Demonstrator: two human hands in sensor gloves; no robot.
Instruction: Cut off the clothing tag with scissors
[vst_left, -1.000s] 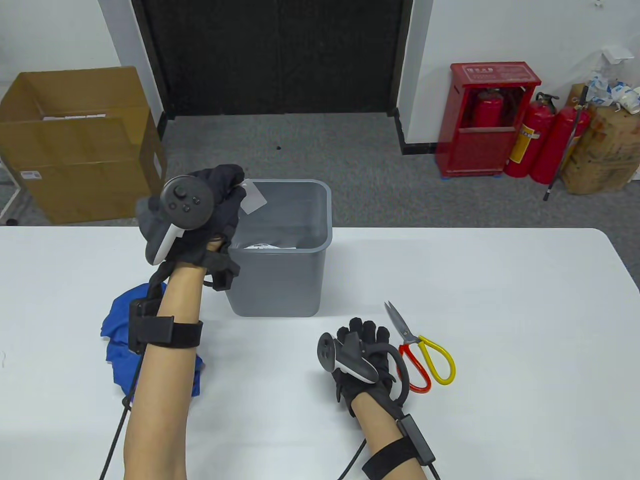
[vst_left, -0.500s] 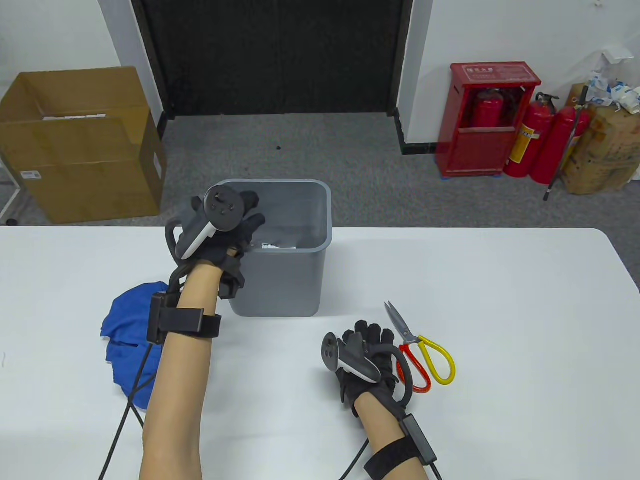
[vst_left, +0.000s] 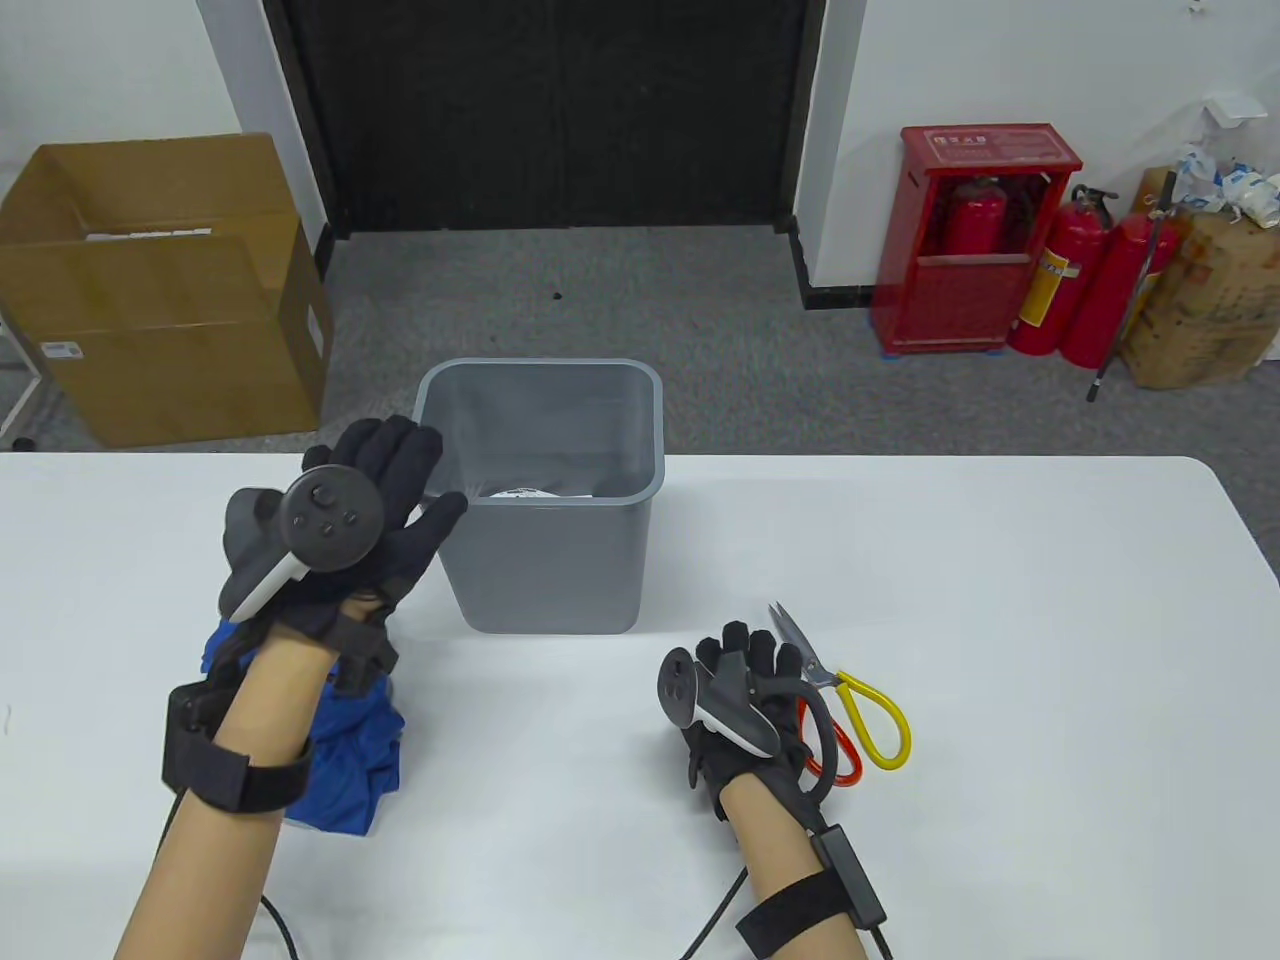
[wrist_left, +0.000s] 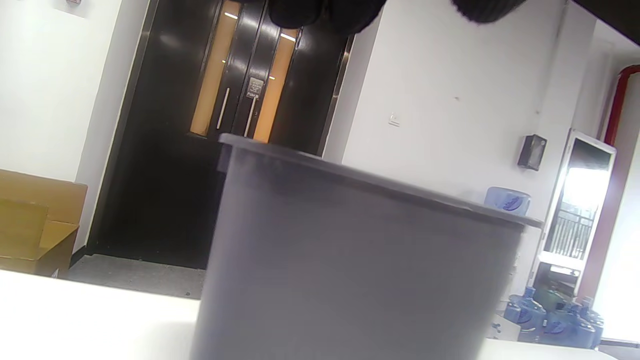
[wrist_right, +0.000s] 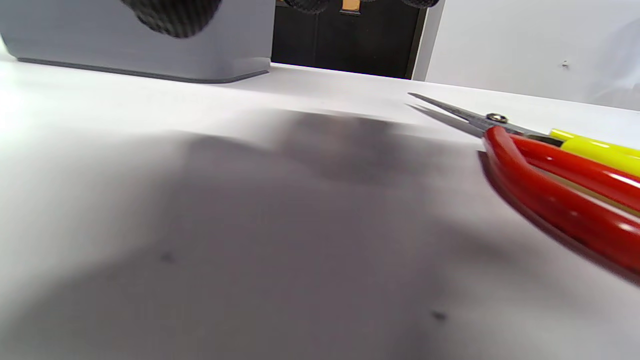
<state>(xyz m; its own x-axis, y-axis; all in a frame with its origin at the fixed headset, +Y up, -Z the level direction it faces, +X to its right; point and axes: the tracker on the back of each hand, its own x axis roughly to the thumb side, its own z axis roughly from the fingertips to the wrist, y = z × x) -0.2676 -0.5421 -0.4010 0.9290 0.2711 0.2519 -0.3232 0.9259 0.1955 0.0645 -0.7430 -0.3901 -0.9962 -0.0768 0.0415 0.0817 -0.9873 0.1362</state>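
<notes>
Near the tabletop's front edge, right of centre, lie the scissors (vst_left: 845, 700): steel blades, 1 red loop, 1 yellow. Just beside them rests the right hand (vst_left: 745, 705), fingers loosely together, holding nothing. Beside the grey bin (vst_left: 545, 500), the left hand (vst_left: 345, 525) hovers with fingers spread above blue cloth (vst_left: 345, 760).

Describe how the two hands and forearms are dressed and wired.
Both the left hand and right hand wear black knit gloves, each with a dark grey-and-white tracker on the back. Forearms are bare, no sleeves. Black wrist straps carry small black boxes with black cables trailing off.
</notes>
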